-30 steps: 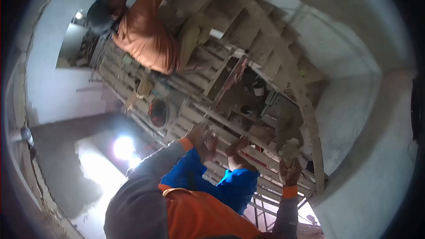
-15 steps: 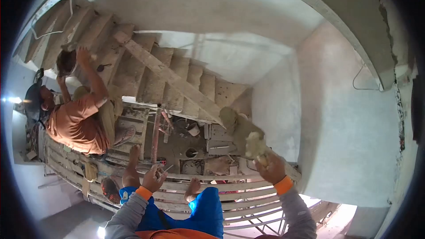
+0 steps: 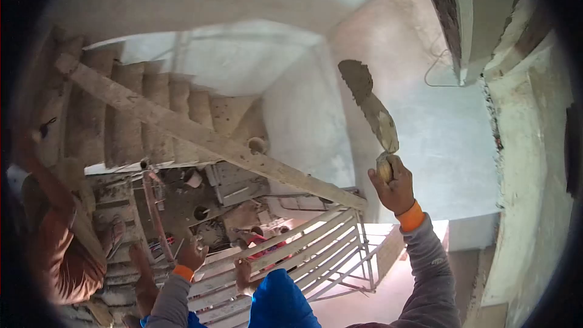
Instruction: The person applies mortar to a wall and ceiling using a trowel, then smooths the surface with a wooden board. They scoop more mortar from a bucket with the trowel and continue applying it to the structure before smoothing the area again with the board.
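My right hand point(image 3: 395, 187) is closed round the handle of a mortar-smeared trowel point(image 3: 384, 124), raised in front of the pale plastered wall point(image 3: 419, 133). Dark wet mortar point(image 3: 357, 79) covers the far end of its blade. Lower down on the left, my left hand point(image 3: 192, 255) hovers above the slatted platform with its fingers loosely bent and apart. Nothing clearly shows in that hand. A thin light rod point(image 3: 179, 248) appears beside it, seemingly on the level below.
A long plank point(image 3: 200, 136) slopes across the rough concrete stairs point(image 3: 130, 106). Wooden slats point(image 3: 291, 249) form the platform under my feet, with gaps to a lower level. A co-worker in an orange-brown shirt point(image 3: 67, 255) sits close on the left. A beam point(image 3: 464, 24) overhangs at upper right.
My view has swung to the right. My right hand has lifted the trowel up and away from the plank end, toward the wall. My left hand stays low.
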`<state>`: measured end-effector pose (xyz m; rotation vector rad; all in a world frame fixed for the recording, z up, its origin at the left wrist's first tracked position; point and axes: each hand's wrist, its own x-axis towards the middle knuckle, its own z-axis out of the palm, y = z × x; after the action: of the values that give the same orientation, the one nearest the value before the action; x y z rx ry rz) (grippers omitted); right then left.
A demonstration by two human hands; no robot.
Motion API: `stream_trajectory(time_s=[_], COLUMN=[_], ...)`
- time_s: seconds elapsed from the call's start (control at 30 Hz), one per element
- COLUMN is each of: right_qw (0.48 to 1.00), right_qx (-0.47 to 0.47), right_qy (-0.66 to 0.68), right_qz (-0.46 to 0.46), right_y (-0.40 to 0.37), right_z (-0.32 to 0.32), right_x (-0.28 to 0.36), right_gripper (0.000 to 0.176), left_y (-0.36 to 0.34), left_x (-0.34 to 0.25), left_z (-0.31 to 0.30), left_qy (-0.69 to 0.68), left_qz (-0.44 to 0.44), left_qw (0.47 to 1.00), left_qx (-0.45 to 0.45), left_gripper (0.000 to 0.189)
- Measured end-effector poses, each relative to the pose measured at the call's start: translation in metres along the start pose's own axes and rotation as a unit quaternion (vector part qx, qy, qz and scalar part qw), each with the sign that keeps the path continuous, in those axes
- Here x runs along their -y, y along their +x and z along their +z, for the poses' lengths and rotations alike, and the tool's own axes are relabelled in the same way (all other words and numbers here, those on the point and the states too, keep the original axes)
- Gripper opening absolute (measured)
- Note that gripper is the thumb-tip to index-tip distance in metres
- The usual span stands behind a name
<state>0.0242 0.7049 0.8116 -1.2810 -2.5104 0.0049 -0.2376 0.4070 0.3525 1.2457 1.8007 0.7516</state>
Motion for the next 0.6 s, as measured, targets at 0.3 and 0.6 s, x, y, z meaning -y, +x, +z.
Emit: stream_trajectory(time_s=[0.3, 0.6], right_qw=[0.998, 0.989], right_qx=[0.018, 0.015], right_qy=[-0.042, -0.014], right_qz=[0.039, 0.149], right_y=[0.029, 0.037], right_z=[0.002, -0.011], right_x=[0.044, 0.031], right_gripper=[0.029, 0.026], left_y=[-0.001, 0.004], left_x=[0.015, 0.013], left_z=[-0.021, -0.048], left_qy=[-0.033, -0.046], left_qz=[-0.009, -0.028], left_qw=[0.998, 0.998], left_qx=[0.049, 0.044], left_gripper=[0.05, 0.048])
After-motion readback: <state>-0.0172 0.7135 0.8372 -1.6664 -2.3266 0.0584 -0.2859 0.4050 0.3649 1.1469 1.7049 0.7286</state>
